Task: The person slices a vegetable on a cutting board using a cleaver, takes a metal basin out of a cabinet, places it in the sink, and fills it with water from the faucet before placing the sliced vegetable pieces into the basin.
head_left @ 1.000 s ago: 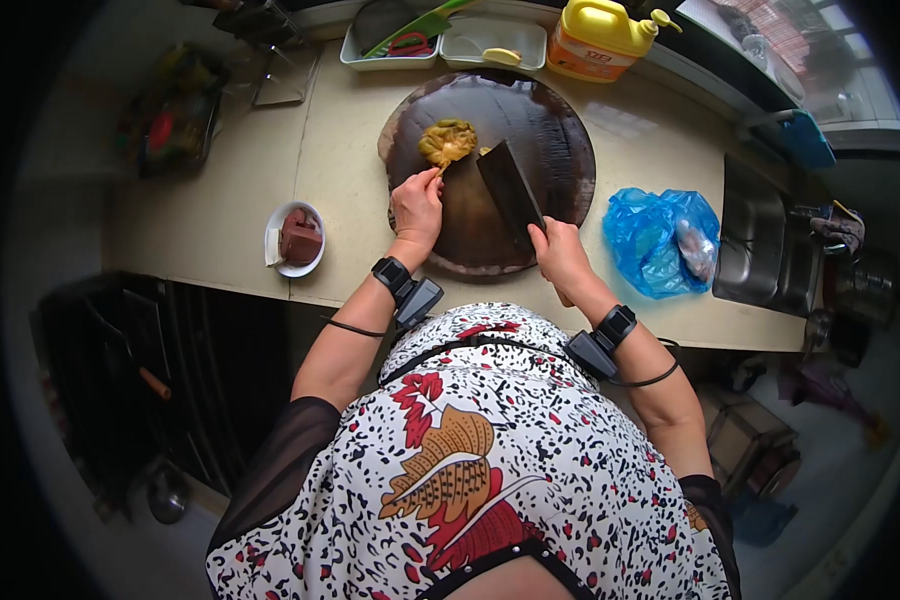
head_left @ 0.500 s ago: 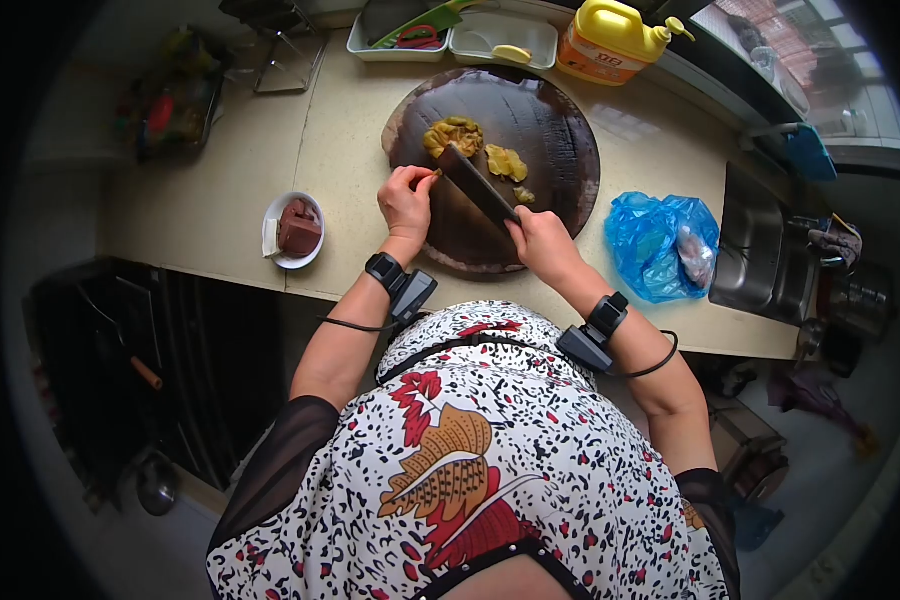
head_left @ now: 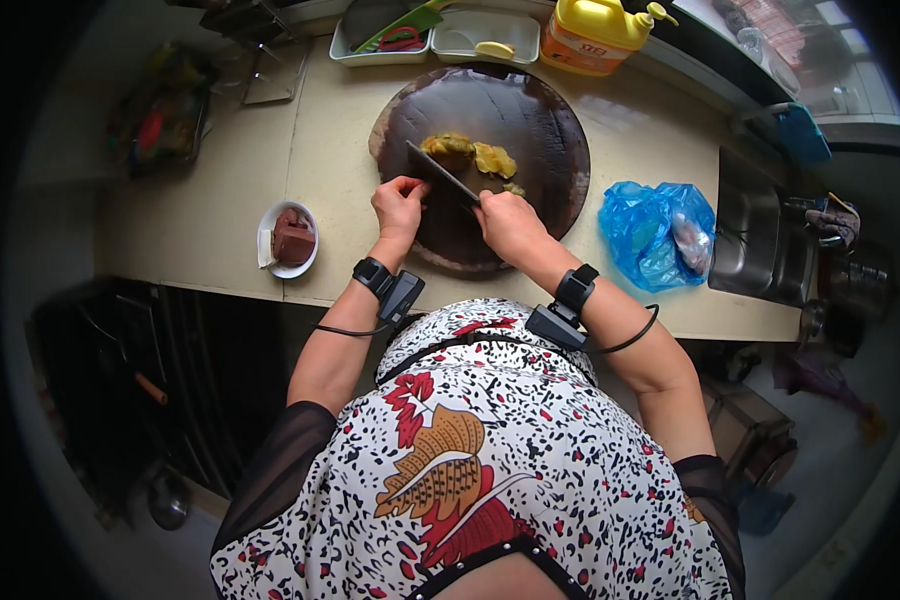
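On the round dark chopping board (head_left: 540, 110) lies a clump of yellow-green vegetable (head_left: 448, 145), with a smaller yellow piece (head_left: 494, 160) just right of it. My right hand (head_left: 510, 225) grips the handle of a dark cleaver (head_left: 442, 173), whose blade slants up and left in front of the clump and hides part of it. At the board's left side my left hand (head_left: 398, 208) is closed in a pinch near the blade's tip; what lies between its fingertips is too small to make out.
A white bowl (head_left: 265, 222) with dark red blocks stands left on the counter (head_left: 210, 220). Blue plastic bag (head_left: 635, 235) and metal sink (head_left: 760, 240) are at right. Behind the board are two white trays (head_left: 457, 38) (head_left: 370, 57) and a yellow jug (head_left: 592, 30).
The cleaver has swung left across the front of the clump, with my right hand following. Yellow pieces came into view right of the clump. My left hand has shifted slightly left and down.
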{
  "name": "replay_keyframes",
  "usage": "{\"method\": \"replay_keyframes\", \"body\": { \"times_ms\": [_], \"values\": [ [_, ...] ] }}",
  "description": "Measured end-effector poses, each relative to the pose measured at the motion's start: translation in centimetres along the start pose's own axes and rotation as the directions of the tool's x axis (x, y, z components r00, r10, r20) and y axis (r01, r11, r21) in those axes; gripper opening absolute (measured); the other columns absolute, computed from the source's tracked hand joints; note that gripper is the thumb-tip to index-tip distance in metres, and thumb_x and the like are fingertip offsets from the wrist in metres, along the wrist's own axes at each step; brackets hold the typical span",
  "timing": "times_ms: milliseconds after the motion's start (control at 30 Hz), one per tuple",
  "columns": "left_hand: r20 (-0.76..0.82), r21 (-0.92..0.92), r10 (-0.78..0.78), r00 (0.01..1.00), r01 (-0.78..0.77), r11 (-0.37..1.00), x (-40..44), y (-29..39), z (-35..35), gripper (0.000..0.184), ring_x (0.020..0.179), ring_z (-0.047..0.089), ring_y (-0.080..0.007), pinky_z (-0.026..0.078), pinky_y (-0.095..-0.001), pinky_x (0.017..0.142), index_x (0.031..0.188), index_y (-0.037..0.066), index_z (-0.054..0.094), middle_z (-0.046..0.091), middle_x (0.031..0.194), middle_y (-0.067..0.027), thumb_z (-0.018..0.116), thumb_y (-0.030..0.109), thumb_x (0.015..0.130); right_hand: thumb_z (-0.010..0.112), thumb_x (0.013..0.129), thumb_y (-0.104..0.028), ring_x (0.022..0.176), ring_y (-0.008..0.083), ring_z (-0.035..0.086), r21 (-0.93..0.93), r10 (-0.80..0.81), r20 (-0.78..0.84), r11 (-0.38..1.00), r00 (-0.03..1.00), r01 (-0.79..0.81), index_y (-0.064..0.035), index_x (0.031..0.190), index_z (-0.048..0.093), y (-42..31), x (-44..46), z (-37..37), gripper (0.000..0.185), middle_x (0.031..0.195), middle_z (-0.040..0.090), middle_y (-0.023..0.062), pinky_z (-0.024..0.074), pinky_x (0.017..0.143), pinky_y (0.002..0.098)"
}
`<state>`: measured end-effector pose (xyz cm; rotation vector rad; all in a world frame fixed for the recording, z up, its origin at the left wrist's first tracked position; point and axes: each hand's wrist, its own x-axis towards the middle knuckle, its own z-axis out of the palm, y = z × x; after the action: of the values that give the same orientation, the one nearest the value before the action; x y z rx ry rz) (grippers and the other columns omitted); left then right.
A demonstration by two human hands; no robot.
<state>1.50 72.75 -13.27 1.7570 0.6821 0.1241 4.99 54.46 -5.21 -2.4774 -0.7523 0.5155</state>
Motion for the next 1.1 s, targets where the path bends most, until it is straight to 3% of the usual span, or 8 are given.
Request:
{"method": "replay_keyframes", "body": {
  "times_ms": [133,333,533,833,933,1033,1067,1100],
  "values": [
    [0.106,0.141,0.019,0.994,-0.034,0.989,-1.4,0.9,-0.1,0.005,0.061,0.062,-0.0102,0.053,-0.0244,0.053,0.082,-0.002,0.067,0.066,0.072,-0.0065,0.067,0.004,0.081,0.052,0.081,-0.004,0.076,0.0413,0.063,-0.023,-0.029,-0.004,0.999,1.000,0.029,0.0047,0.079,0.061,-0.8,0.7,-0.4,0.012,0.076,0.062,0.0263,0.0506,0.069,0.0474],
    [-0.039,0.124,0.161,0.986,-0.155,0.980,-0.3,-0.8,-1.0,0.005,0.069,0.065,-0.0131,0.053,-0.0258,0.058,0.087,0.002,0.066,0.067,0.079,-0.0066,0.064,0.003,0.082,0.054,0.086,-0.010,0.076,0.0424,0.061,0.040,0.021,-0.023,0.999,1.000,-0.021,0.0041,0.079,0.059,-0.2,-0.4,-0.2,0.017,0.075,0.061,0.0258,0.0487,0.069,0.0485],
    [0.033,0.433,0.463,0.886,-0.431,0.792,-0.2,0.5,-0.2,0.013,0.072,0.063,-0.0298,0.050,-0.0358,0.067,0.086,0.000,0.063,0.064,0.081,-0.0152,0.068,0.002,0.074,0.055,0.087,-0.013,0.076,0.0426,0.060,0.047,0.019,-0.023,0.999,1.000,-0.018,0.0039,0.078,0.057,-0.4,-0.3,0.2,0.019,0.074,0.060,0.0253,0.0476,0.070,0.0493],
    [0.143,0.528,0.452,0.880,-0.454,0.717,0.9,0.0,-0.9,0.015,0.079,0.062,-0.0339,0.049,-0.0399,0.070,0.087,0.003,0.062,0.062,0.081,-0.0150,0.068,0.004,0.073,0.054,0.080,-0.005,0.077,0.0411,0.062,-0.029,-0.045,-0.010,0.999,0.999,0.045,0.0040,0.075,0.060,0.2,-1.4,-0.3,0.012,0.075,0.062,0.0247,0.0496,0.070,0.0477],
    [0.109,0.460,0.287,0.952,-0.304,0.834,1.2,-0.2,-2.4,0.014,0.076,0.063,-0.0320,0.050,-0.0386,0.068,0.088,0.004,0.062,0.062,0.081,-0.0143,0.066,0.003,0.075,0.054,0.079,-0.003,0.076,0.0407,0.062,-0.071,-0.026,0.019,0.997,0.999,0.027,0.0033,0.075,0.061,0.5,-3.0,-1.0,0.010,0.074,0.062,0.0241,0.0503,0.070,0.0471],
    [-0.001,0.434,0.383,0.924,-0.345,0.832,1.6,1.2,-2.7,0.006,0.067,0.066,-0.0188,0.052,-0.0325,0.061,0.085,0.003,0.063,0.063,0.077,-0.0094,0.061,0.001,0.079,0.056,0.082,-0.008,0.075,0.0413,0.062,-0.051,0.001,0.059,0.999,0.998,0.002,0.0031,0.077,0.060,1.3,-4.5,-2.0,0.013,0.073,0.062,0.0245,0.0498,0.069,0.0476],
    [-0.004,0.081,0.169,0.986,-0.168,0.982,1.2,2.2,-2.4,0.010,0.067,0.065,-0.0162,0.051,-0.0303,0.060,0.088,0.001,0.063,0.062,0.079,-0.0090,0.056,-0.001,0.081,0.057,0.084,-0.010,0.075,0.0416,0.062,-0.039,0.008,0.069,0.999,0.998,-0.005,0.0032,0.077,0.060,1.7,-5.1,-2.4,0.015,0.073,0.062,0.0248,0.0496,0.069,0.0478],
    [0.019,0.013,0.158,0.987,-0.158,0.987,1.2,2.2,-2.0,0.011,0.069,0.064,-0.0194,0.051,-0.0325,0.063,0.088,0.000,0.063,0.061,0.080,-0.0108,0.054,-0.002,0.081,0.057,0.085,-0.012,0.075,0.0420,0.061,-0.021,0.029,0.079,0.999,0.996,-0.027,0.0032,0.077,0.060,2.0,-5.8,-2.7,0.017,0.073,0.061,0.0250,0.0492,0.069,0.0482]
  ]
}}
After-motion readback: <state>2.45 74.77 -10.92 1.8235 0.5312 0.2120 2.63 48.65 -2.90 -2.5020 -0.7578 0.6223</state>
